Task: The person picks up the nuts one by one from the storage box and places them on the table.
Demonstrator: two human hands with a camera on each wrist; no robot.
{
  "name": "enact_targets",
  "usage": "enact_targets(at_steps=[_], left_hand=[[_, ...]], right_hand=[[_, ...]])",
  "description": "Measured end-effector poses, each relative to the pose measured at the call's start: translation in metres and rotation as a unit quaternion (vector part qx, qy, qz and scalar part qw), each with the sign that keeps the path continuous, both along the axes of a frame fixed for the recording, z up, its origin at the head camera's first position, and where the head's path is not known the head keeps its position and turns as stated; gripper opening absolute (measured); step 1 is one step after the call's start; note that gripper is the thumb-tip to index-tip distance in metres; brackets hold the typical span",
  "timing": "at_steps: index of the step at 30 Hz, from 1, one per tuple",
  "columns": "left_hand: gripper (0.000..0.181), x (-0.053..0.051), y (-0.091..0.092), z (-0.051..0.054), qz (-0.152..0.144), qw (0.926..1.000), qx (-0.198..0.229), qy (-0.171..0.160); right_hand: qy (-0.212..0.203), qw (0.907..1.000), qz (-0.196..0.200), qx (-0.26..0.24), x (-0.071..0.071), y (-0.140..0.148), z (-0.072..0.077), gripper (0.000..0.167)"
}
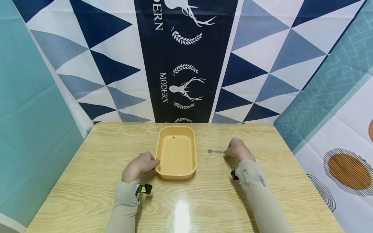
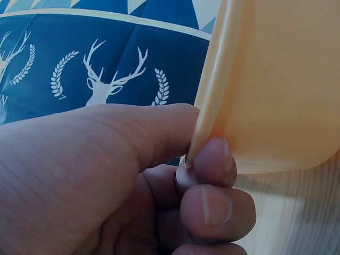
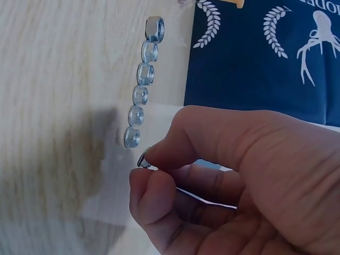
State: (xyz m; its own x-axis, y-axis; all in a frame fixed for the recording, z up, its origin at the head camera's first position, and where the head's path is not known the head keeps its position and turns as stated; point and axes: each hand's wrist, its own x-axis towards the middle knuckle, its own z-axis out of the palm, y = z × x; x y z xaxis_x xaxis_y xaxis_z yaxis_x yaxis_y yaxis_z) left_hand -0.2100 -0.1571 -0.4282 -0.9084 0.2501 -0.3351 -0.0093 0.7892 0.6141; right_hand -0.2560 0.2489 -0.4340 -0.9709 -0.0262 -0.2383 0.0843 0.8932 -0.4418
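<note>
My left hand (image 1: 142,164) pinches the near left rim of a yellow plastic basin (image 1: 175,177). In the left wrist view the thumb and fingers lie on both sides of the basin's wall (image 2: 215,74). My right hand (image 1: 237,149) holds a small metal nut (image 3: 143,159) between thumb and fingertip, mostly covered by them. Beside that hand, several shiny nuts (image 3: 145,74) stand in a line on the table, the one at the far end looking largest. Inside the basin, toward its back, lies one small metal piece (image 1: 173,137), too small to identify.
The wooden table (image 1: 96,181) reaches back to a patterned cloth backdrop (image 1: 183,58) with deer prints. Teal cloth (image 1: 35,113) hangs at the left, and more patterned cloth (image 1: 344,145) hangs at the right.
</note>
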Motion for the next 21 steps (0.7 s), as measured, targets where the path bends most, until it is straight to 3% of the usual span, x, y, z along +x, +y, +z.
enact_targets(at_steps=[8, 15, 21], left_hand=[[0.044, 0.000, 0.000, 0.001, 0.003, 1.0000, 0.001, -0.001], [0.045, 0.000, 0.000, 0.001, -0.002, 1.0000, 0.002, -0.002], [0.044, -0.001, 0.000, 0.000, -0.001, 1.0000, 0.008, -0.002]], right_hand=[[-0.006, 0.9998, -0.001, -0.017, 0.002, 0.002, -0.007, 0.016], [0.011, 0.9998, 0.011, -0.011, 0.002, 0.007, -0.012, 0.008], [0.022, 0.9997, 0.008, -0.007, 0.002, 0.008, -0.013, 0.013]])
